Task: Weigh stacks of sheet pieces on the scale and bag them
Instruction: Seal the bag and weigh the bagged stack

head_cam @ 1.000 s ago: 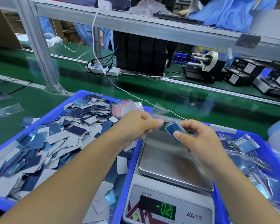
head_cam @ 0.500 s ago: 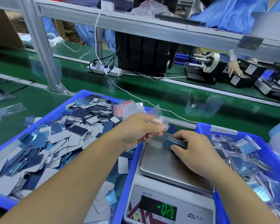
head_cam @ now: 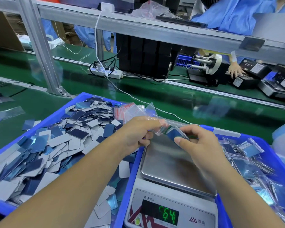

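My left hand (head_cam: pixel 139 131) pinches a small clear plastic bag (head_cam: pixel 156 125) above the far edge of the scale's steel pan (head_cam: pixel 168 163). My right hand (head_cam: pixel 197 142) pinches a small stack of blue sheet pieces (head_cam: pixel 175 134) at the bag's mouth. The scale (head_cam: pixel 169 211) stands in front of me, and its green display (head_cam: pixel 169 215) reads 6.4. A blue bin (head_cam: pixel 82 97) on the left holds several loose blue and grey sheet pieces (head_cam: pixel 44 145).
A blue bin (head_cam: pixel 268 148) at the right holds several filled bags (head_cam: pixel 250 150). Empty red-striped bags (head_cam: pixel 127 109) lie at the left bin's far corner. Beyond lie a green belt (head_cam: pixel 171 97), a power strip (head_cam: pixel 105 72), a metal post (head_cam: pixel 39 46), and another person's hand (head_cam: pixel 235 70).
The right hand lowered the stack to the pan, then lifted it to the bag's mouth. The display changed from -0.21 to 6.4. The left hand kept hold of the bag.
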The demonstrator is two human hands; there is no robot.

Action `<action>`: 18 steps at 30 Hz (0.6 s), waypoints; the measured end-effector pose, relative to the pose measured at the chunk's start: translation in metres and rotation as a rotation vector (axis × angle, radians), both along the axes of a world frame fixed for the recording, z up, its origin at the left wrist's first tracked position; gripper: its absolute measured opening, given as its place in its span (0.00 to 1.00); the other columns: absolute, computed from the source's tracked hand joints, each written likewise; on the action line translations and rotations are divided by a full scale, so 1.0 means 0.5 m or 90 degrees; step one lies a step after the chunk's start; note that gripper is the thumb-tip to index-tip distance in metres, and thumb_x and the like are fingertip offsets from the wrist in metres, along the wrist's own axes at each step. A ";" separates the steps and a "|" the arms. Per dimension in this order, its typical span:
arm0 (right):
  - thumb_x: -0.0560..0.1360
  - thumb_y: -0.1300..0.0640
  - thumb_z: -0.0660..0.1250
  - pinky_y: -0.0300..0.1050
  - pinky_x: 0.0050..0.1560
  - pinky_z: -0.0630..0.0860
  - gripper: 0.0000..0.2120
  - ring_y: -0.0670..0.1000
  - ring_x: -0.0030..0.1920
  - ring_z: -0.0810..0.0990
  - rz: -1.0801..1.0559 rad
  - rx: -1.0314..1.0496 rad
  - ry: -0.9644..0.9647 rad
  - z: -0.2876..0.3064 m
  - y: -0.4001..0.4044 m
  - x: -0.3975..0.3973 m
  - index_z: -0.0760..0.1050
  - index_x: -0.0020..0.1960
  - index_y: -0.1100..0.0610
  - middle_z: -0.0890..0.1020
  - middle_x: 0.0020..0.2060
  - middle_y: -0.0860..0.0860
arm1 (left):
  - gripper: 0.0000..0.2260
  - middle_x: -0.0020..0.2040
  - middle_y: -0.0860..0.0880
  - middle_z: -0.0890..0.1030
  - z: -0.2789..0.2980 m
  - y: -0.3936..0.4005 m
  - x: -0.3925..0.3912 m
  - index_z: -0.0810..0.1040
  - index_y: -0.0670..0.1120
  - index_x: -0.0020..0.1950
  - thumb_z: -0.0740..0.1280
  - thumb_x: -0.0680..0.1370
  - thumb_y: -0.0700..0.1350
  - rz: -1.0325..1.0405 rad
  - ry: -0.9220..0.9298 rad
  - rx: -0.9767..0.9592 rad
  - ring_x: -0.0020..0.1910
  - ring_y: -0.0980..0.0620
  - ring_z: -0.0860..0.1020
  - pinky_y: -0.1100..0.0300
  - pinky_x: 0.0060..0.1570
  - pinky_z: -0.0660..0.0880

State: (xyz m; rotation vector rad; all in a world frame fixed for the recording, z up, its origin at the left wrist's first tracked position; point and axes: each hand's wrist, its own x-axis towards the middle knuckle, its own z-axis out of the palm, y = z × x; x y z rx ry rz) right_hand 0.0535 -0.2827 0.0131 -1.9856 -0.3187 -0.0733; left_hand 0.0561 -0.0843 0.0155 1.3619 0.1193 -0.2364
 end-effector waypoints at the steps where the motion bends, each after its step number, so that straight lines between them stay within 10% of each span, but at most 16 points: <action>1: 0.68 0.55 0.75 0.34 0.35 0.71 0.10 0.41 0.31 0.76 0.013 0.068 0.016 0.002 0.003 -0.002 0.81 0.46 0.43 0.83 0.35 0.42 | 0.06 0.38 0.50 0.75 0.001 -0.003 -0.001 0.84 0.43 0.50 0.72 0.77 0.45 0.005 0.006 -0.012 0.27 0.58 0.60 0.62 0.29 0.50; 6: 0.67 0.56 0.72 0.28 0.30 0.68 0.11 0.40 0.27 0.75 0.057 0.188 0.018 0.000 0.014 -0.010 0.81 0.49 0.54 0.83 0.36 0.44 | 0.06 0.38 0.50 0.73 0.000 -0.016 -0.006 0.83 0.47 0.42 0.72 0.77 0.48 -0.003 0.002 -0.044 0.30 0.56 0.58 0.64 0.27 0.51; 18: 0.68 0.51 0.71 0.48 0.36 0.70 0.10 0.50 0.32 0.75 -0.024 0.113 -0.072 -0.006 0.015 -0.014 0.79 0.49 0.41 0.84 0.38 0.47 | 0.05 0.38 0.51 0.74 0.000 -0.013 -0.010 0.84 0.49 0.37 0.73 0.74 0.44 -0.092 -0.059 -0.076 0.30 0.57 0.63 0.60 0.32 0.52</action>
